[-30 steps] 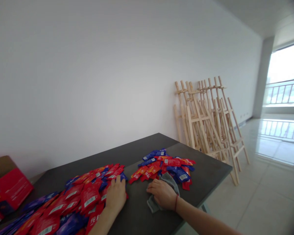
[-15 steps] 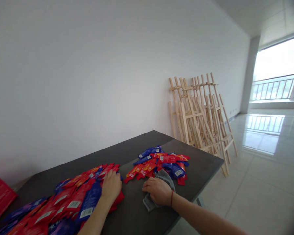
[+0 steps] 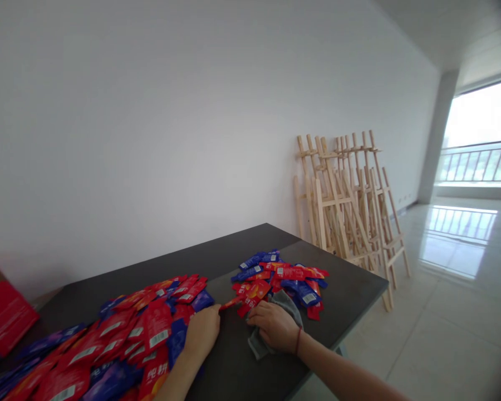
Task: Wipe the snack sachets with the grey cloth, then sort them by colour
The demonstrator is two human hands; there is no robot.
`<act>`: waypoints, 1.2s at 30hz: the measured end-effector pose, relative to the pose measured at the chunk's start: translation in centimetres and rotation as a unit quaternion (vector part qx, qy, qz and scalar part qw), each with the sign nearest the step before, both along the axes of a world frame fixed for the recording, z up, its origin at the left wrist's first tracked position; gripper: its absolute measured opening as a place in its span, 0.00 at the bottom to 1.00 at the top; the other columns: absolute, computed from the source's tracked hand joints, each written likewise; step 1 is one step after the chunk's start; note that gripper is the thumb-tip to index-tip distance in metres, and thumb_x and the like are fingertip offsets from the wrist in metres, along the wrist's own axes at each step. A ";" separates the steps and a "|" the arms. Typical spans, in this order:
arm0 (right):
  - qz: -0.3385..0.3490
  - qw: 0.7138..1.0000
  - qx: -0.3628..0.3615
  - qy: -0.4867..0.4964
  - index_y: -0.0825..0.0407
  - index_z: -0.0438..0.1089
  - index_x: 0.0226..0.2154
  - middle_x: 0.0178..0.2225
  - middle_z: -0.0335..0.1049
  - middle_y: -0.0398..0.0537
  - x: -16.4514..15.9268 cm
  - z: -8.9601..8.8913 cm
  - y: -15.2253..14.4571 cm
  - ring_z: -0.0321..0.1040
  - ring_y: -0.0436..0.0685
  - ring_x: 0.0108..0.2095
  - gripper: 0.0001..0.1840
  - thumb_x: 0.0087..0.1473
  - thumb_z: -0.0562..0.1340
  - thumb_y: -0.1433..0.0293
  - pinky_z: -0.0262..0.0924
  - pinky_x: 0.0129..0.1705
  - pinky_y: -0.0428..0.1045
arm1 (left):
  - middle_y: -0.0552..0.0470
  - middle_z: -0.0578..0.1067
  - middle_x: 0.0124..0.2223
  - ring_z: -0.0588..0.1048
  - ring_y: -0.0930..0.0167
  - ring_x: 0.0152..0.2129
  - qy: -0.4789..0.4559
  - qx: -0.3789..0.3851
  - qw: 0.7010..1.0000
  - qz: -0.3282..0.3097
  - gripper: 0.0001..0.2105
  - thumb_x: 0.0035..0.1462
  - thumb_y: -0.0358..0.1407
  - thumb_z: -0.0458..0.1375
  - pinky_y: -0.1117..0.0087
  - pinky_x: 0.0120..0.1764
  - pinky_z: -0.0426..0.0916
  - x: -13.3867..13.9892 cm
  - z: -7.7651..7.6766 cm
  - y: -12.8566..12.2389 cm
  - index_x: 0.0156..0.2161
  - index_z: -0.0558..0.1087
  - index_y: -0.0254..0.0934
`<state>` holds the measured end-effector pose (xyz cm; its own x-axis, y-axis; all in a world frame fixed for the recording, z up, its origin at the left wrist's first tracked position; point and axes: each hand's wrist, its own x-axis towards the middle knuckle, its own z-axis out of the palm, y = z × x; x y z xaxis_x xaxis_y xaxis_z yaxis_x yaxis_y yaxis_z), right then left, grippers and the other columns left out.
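My left hand (image 3: 203, 328) is closed at the right edge of a large heap of red and blue sachets (image 3: 156, 328). From its fingers a red sachet (image 3: 231, 303) sticks out toward a smaller pile of sachets (image 3: 292, 273) on the right. The fingertips themselves are hidden behind the hand. My right hand (image 3: 275, 326), with a red string round its wrist, grips a grey cloth (image 3: 287, 303) against the tabletop, just in front of the smaller pile. Parts of the cloth show above and below the hand.
Both piles lie on a dark table (image 3: 229, 259) standing by a white wall. At the far left is a red box (image 3: 8, 317). Several wooden easels (image 3: 346, 206) lean against the wall beyond the table's right end, on a shiny tiled floor (image 3: 442, 312).
My left hand has moved right and toward me, off the top of the large heap, and now has hold of a red sachet. My right hand stays on the cloth. The view has shifted slightly.
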<state>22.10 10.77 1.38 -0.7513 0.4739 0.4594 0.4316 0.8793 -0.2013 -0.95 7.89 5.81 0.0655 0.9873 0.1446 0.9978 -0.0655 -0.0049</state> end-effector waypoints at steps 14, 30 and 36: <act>-0.131 0.986 -0.004 0.104 0.54 0.69 0.44 0.46 0.70 0.52 0.3 0.3 0.2 0.62 0.59 0.48 0.22 0.46 0.53 0.81 0.58 0.52 0.53 | 0.56 0.77 0.51 0.74 0.70 0.50 -0.274 0.068 0.947 -0.155 0.20 0.61 0.33 0.43 0.63 0.54 0.68 -1.4 -3.3 -3.7 0.49 0.74 0.48; -0.039 0.998 -0.022 -0.038 0.55 0.70 0.43 0.42 0.72 0.52 0.1 1.3 -0.2 0.66 0.58 0.45 0.18 0.49 0.55 0.77 0.59 0.52 0.53 | 0.39 0.68 0.59 0.66 0.58 0.57 -0.182 0.047 0.980 -0.069 0.32 0.54 0.49 0.53 0.56 0.58 0.59 2.4 -3.5 -5.4 0.60 0.60 0.32; 0.126 0.990 -0.053 -0.033 0.53 0.69 0.46 0.47 0.71 0.50 1.3 1.9 -1.7 0.65 0.57 0.48 0.25 0.44 0.55 0.78 0.58 0.54 0.53 | 0.36 0.66 0.60 0.63 0.56 0.59 -0.186 0.010 0.980 -0.064 0.44 0.46 0.49 0.60 0.56 0.59 0.55 3.4 -4.5 -5.3 0.64 0.51 0.28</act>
<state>23.43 9.10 3.28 -0.8784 0.3116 0.3623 0.2175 0.9358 -0.2776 2.42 2.60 1.33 0.1269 0.9711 0.2020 0.9147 -0.1934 0.3549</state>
